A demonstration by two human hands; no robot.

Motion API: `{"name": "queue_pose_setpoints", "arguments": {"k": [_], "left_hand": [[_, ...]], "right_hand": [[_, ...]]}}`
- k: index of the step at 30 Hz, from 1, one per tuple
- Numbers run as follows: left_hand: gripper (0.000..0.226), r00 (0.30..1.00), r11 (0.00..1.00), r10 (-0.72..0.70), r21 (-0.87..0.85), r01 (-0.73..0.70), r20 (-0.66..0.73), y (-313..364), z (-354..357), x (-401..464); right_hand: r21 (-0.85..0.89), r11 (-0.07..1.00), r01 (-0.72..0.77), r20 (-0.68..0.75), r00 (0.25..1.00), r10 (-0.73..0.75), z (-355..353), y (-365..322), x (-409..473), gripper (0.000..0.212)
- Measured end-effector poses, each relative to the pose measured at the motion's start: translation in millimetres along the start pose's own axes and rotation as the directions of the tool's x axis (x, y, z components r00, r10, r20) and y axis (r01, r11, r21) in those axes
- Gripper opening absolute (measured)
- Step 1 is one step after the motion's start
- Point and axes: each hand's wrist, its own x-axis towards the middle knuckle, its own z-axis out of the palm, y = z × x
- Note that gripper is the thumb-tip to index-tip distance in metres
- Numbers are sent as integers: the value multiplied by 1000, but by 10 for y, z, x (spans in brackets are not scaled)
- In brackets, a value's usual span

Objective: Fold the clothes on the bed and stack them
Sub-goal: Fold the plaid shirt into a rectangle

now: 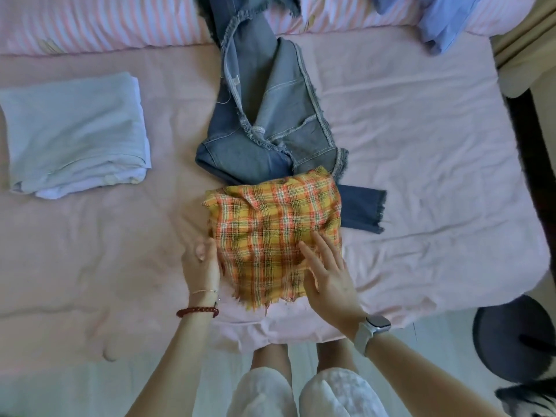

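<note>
A folded orange-and-yellow plaid cloth (270,230) with a frayed near edge lies on the pink bed sheet (421,176) near the bed's front edge. My left hand (200,263) touches its left edge, thumb against the fabric. My right hand (326,272) lies flat on its lower right part, fingers straight. Behind it, a crumpled grey-blue denim garment (267,121) with frayed hems stretches toward the pillows; the plaid cloth overlaps its near end. A folded pale blue stack (75,133) sits at the left.
Pink striped pillows (99,22) line the far side. A light blue shirt (442,22) lies crumpled at the far right corner. A dark round stool (511,335) stands on the floor to the right of the bed.
</note>
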Motion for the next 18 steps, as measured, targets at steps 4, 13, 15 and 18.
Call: {"name": "queue_pose_setpoints", "arguments": {"k": [4,13,15,18], "left_hand": [[26,971,971,209,146,-191,-117,212,164,16],[23,970,965,219,169,-200,-106,343,384,233],[19,961,962,268,75,-262,-76,285,233,187],[14,964,961,263,-84,-265,-42,196,2,215]], "right_hand": [[-28,997,-68,-3,998,68,15,59,87,49],[-104,994,33,-64,997,-40,-131,-131,552,46],[-154,985,81,-17,996,-84,-145,-185,811,48],[-269,956,112,143,987,-76,-83,-230,1141,50]]}}
